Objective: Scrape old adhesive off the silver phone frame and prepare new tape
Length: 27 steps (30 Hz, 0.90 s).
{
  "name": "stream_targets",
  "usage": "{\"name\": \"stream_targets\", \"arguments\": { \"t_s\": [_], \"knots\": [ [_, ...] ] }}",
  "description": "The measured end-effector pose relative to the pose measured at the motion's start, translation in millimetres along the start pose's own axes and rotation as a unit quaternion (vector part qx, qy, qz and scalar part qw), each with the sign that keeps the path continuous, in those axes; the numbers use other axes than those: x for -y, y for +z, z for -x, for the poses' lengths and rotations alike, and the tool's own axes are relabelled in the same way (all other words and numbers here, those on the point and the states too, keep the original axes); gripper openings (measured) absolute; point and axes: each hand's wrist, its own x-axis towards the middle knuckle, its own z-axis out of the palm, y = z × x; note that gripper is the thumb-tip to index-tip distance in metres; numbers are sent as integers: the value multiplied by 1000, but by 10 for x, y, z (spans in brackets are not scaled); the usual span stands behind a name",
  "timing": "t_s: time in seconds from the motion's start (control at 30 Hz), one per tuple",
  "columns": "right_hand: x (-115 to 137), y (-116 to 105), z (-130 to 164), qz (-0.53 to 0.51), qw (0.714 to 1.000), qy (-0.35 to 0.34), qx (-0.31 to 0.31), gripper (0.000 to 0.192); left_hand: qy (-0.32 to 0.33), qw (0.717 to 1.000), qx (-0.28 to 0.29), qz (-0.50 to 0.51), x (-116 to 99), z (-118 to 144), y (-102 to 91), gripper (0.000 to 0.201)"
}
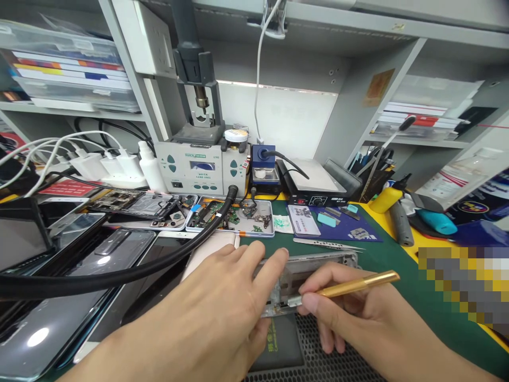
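My left hand grips a bare metal phone frame by its left part, fingers over the top and thumb beneath. Pinched like a pen in my right hand is a gold-handled scraper. Its flat, pale blade lies at the near edge of the phone frame, by the inner rim. The frame is tilted and partly hidden by both hands. Under it are a black perforated mat and a dark flat piece with green print.
A thick black hose arches across phones on the left. Behind stand trays of circuit boards, a hot-air station and a heating plate. Tweezers lie beyond the frame; a yellow bottle is at right.
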Motion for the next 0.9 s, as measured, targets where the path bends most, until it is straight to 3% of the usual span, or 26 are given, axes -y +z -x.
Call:
{"name": "stream_targets", "arguments": {
  "t_s": [0.3,0.53,0.7,0.9],
  "knots": [
    [145,-50,4,12,999,9,33,23,-6,999,10,44,27,21,29,64],
    [196,-40,-2,54,997,-1,56,30,-3,995,71,72,19,-49,-195,57],
    [309,-15,-36,85,994,14,65,30,-7,995,71,74,3,-60,-277,49],
    [512,-8,-46,70,995,11,72,22,-3,995,56,88,11,-32,-245,49]
  ]
}}
